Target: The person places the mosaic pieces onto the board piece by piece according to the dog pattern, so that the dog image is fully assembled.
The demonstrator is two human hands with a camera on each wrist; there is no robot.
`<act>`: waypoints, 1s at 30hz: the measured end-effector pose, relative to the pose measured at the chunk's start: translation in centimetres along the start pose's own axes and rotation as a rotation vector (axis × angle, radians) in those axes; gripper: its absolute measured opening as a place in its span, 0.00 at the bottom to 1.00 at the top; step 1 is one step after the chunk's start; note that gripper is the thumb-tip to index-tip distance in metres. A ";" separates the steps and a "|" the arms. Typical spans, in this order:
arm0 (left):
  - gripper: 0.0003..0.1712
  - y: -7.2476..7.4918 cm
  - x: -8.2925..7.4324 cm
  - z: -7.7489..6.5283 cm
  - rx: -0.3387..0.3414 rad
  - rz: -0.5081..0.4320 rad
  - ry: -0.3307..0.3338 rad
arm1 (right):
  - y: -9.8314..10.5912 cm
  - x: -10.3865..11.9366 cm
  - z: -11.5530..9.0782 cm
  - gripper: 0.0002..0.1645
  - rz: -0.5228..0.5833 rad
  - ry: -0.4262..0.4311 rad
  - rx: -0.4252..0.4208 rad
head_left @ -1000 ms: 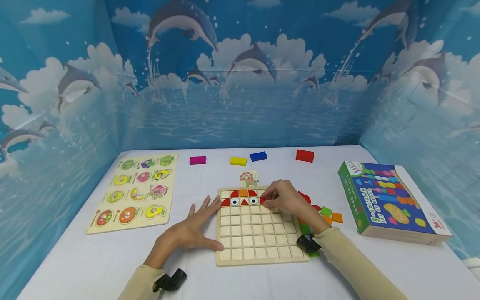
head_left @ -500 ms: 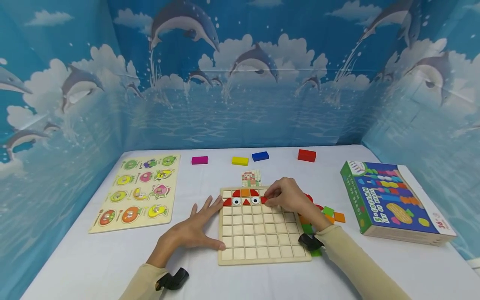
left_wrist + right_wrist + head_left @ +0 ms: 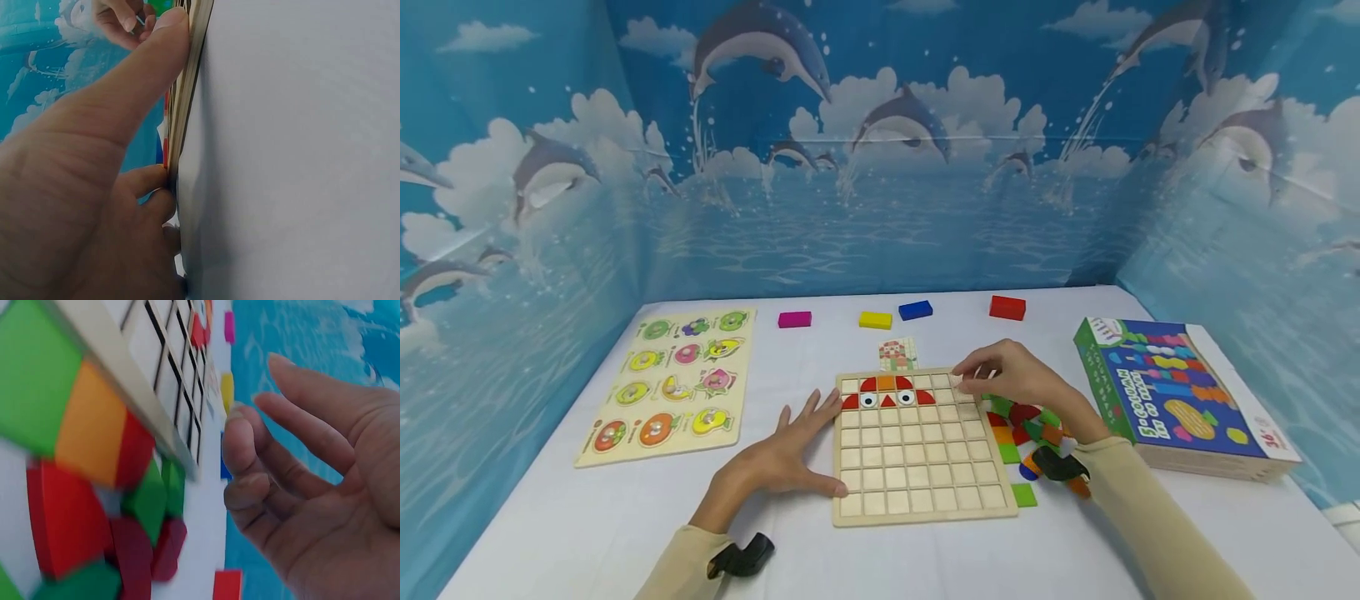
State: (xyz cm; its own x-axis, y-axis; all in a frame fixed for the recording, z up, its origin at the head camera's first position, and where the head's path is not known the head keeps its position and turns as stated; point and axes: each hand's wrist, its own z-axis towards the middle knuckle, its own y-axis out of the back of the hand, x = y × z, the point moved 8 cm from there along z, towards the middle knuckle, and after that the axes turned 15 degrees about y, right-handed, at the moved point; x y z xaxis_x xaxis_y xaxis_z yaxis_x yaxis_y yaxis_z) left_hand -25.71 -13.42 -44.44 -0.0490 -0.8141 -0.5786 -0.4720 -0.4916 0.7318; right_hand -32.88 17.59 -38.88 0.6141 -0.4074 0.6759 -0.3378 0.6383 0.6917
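A blue backdrop (image 3: pixel 887 233) printed with leaping dolphins, clouds and sea wraps round a table (image 3: pixel 790 550) covered in white cloth. In front of me on it lies the pale wooden grid board (image 3: pixel 895 479), and I take my places from that.

My left hand (image 3: pixel 782 458) is at the board's left edge, fingers straight and spread, the thumb on the rim towards the near corner and the fingertips further up the same side. My right hand (image 3: pixel 1011 375) is at the board's far right corner; the thumb and index finger stand slightly apart with a gap showing between their tips, and the other fingers curl loosely. I can't tell whether they touch the board.

In the board's two farthest rows sit red pieces (image 3: pixel 927 398), an orange tile (image 3: pixel 886 383) and two eye tiles (image 3: pixel 868 401). Along its right side spreads a heap of loose coloured pieces (image 3: pixel 1021 412), mostly red, green and orange, with a green square (image 3: pixel 1024 495) near the close corner.

A small picture card (image 3: pixel 898 355) lies just beyond the board's far edge, and behind that stand magenta (image 3: pixel 794 319), yellow (image 3: pixel 876 320), blue (image 3: pixel 915 311) and red (image 3: pixel 1007 307) blocks. Left of the board lies a fruit puzzle (image 3: pixel 658 396); well to its right, a blue and green box (image 3: pixel 1183 392).
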 end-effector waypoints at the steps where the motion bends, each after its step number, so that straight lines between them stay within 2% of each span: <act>1: 0.75 0.0 0.1 0.0 0.001 -0.001 0.001 | 0.3 -0.3 -0.3 0.14 0.006 -0.010 -0.002; 7: 0.75 0.0 0.1 0.0 -0.003 -0.013 -0.010 | 1.9 -2.5 -1.6 0.12 0.016 -0.094 -0.035; 14: 0.75 0.0 0.0 0.0 -0.011 -0.012 -0.011 | 1.5 -3.7 -2.3 0.14 0.098 -0.126 -0.002; 30: 0.74 0.0 -0.1 -0.1 -0.014 -0.011 -0.022 | 0.7 -4.4 -2.1 0.09 -0.010 -0.208 0.023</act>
State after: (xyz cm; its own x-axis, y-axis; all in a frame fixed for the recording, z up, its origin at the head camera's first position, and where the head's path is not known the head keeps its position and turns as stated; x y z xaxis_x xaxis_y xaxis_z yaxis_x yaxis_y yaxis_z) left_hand -25.63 -13.34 -44.39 -0.0630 -0.8016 -0.5945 -0.4601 -0.5053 0.7301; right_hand -34.28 21.19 -41.90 0.4578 -0.5409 0.7056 -0.3506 0.6195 0.7024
